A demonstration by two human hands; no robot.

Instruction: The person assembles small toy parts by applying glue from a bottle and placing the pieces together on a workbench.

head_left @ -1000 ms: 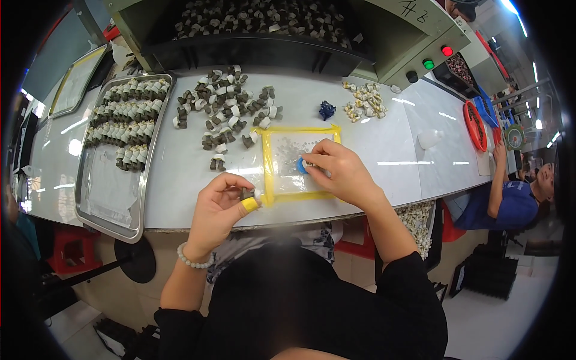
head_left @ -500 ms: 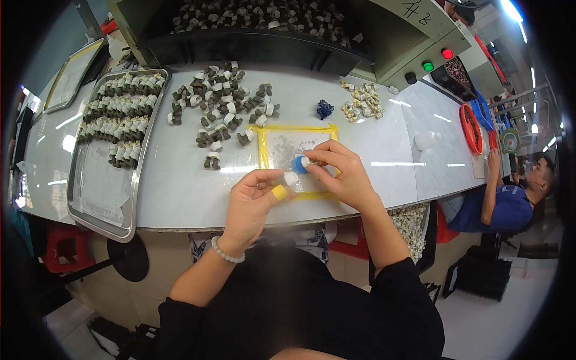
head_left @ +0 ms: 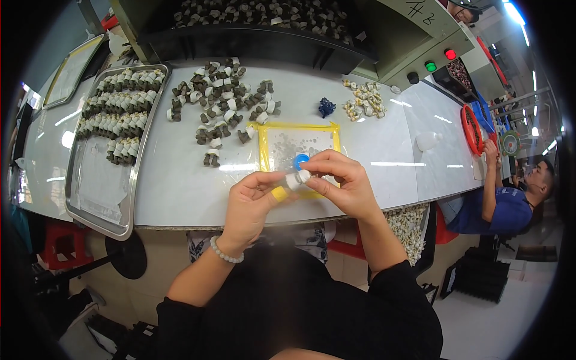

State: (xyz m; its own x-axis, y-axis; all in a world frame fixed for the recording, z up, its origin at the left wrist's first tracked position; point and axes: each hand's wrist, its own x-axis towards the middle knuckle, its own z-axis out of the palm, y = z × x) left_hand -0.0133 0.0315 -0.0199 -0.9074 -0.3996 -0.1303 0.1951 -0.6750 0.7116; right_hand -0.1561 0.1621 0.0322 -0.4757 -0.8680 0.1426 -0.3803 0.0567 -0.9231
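My left hand (head_left: 249,207), with a yellow wrap on one finger and a bead bracelet at the wrist, is closed on a small white-and-dark figure part (head_left: 293,180), blurred by motion. My right hand (head_left: 348,183) pinches a small whitish piece (head_left: 305,175) against its end; the fingers hide much of it. Just beyond the fingertips, a round blue cap (head_left: 301,161) sits on the yellow-taped work mat (head_left: 264,144). Loose white-and-dark figure parts (head_left: 231,103) lie beyond my left hand. Small white-and-yellow pieces (head_left: 365,99) lie beyond my right hand, beside a dark blue lump (head_left: 326,107).
A metal tray (head_left: 132,204) on the left holds rows of figure parts. At the back stands a black bin (head_left: 240,45) full of parts, beside a housing with lit buttons (head_left: 430,66). A red basket (head_left: 469,129) and a co-worker (head_left: 504,204) are at the right.
My right hand has moved from the blue cap toward my left hand, bringing its small piece against the figure part. The blue cap now stands uncovered.
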